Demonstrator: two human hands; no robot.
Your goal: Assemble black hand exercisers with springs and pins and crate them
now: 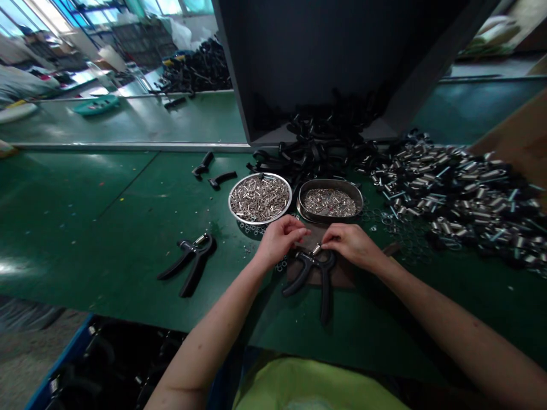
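- As both forearms reach in over the green table [106, 228], the right hand [354, 246] has its thumb and fingertips pinched at the upper end of a coiled spring [316, 249].
- That spring sits at the top of a black hand grip [325, 287], right between and just below the two hands, its two handles splayed toward the person.
- Over to the left hand [277, 240]: fingers curled, thumb brought in near the forefinger, just above the grip; whether anything small is caught between them, one cannot tell.
- Under the grip's upper part lies a flat brown pad [346, 276], and small metal rings [282, 263] are scattered by its left edge.
- Straight ahead, side by side, a round metal dish [229, 199] full of small metal pins and an oval tin [331, 218] with finer metal bits.
- Out to the left, a second black hand grip [194, 276] rests alone, two loose black handles [224, 178] farther back.
- Behind the containers, a heap of black handles [316, 151] spills from a big dark bin [325, 62].
- And on the right, a broad pile of black parts with springs [465, 199]!
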